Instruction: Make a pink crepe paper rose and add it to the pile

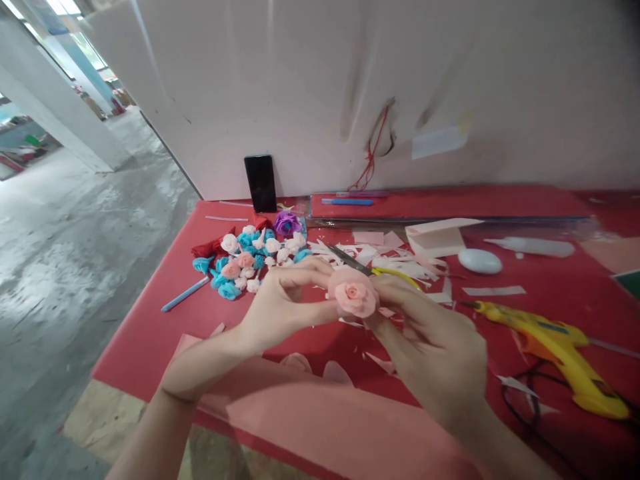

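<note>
"What are the hands doing?"

"They are sharing one pink rose (354, 298). The left hand (275, 303) is pinching its edge between finger and thumb. The right hand (435, 337) is holding it from the other side, with its fingers closing in tight."

"Where are they holding it?"

"They are holding it just on the near side of the scissors (350, 260), and it is hiding a bit of them."

"What else is lying around the scissors?"

"A heap of little flowers (245, 260) is lying to the left of them. A black phone (261, 183) is standing up behind them, also to the left. A yellow glue gun (555, 340) is lying to the right of them. A white egg-shaped thing (480, 261) is resting to the right too. A big pink sheet (320, 413) is lying on the near side of them."
</note>
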`<state>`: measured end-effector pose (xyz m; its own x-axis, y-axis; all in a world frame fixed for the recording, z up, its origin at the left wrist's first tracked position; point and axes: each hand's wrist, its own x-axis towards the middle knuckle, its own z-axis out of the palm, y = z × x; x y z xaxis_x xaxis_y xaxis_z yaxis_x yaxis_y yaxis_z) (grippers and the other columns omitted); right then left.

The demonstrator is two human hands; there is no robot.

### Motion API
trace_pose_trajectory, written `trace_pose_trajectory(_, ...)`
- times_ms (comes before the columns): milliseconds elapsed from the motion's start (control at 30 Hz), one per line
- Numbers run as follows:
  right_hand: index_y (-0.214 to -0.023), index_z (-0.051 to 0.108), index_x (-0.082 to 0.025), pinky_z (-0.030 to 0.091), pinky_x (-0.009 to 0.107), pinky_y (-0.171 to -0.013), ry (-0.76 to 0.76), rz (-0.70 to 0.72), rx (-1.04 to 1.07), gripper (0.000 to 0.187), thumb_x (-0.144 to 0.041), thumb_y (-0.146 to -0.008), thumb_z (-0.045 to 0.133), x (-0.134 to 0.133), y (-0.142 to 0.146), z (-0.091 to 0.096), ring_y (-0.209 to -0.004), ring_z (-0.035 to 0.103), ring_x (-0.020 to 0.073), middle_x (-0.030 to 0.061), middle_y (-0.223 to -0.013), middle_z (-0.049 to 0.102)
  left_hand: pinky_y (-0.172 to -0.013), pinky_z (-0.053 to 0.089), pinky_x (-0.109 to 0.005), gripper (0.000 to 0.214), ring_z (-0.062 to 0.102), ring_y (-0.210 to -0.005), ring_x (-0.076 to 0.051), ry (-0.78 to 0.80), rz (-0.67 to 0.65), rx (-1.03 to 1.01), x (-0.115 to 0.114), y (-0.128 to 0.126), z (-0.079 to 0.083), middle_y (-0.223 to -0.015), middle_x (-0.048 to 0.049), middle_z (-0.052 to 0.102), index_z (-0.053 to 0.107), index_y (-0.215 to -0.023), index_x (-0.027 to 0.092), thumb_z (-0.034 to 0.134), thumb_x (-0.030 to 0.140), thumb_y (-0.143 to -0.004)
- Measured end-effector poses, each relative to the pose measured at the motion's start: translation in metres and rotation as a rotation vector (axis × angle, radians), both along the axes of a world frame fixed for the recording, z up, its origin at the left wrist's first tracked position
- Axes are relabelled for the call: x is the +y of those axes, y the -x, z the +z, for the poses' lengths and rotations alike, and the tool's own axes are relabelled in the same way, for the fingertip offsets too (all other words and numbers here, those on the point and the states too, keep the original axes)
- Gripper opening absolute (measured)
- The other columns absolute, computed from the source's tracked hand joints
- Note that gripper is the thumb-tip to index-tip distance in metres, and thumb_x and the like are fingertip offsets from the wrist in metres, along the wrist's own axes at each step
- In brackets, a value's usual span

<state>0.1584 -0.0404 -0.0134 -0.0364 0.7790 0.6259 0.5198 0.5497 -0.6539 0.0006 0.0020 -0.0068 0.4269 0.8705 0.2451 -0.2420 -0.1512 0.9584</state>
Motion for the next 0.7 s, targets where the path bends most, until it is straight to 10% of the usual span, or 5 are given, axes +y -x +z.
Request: trace_pose_trajectory(700, -0.070, 0.065, -0.021, 0.052, 0.023, -0.049, 0.531, 0.338, 0.624, 0.022, -0.038, -0.084, 0.064, 0.004, -0.001, -0.010, -0.044, 0.053, 0.0095, -0.0030, -0.054, 0.062, -0.090, 0.046, -0.035, 0.016, 0.061, -0.091, -0.019, 0.109, -0.103, -0.060, -0.002, 0.000, -0.006, -0.088, -0.0051, 0.069, 0.076, -0.075, 0.021, 0.065, 0.030, -0.083)
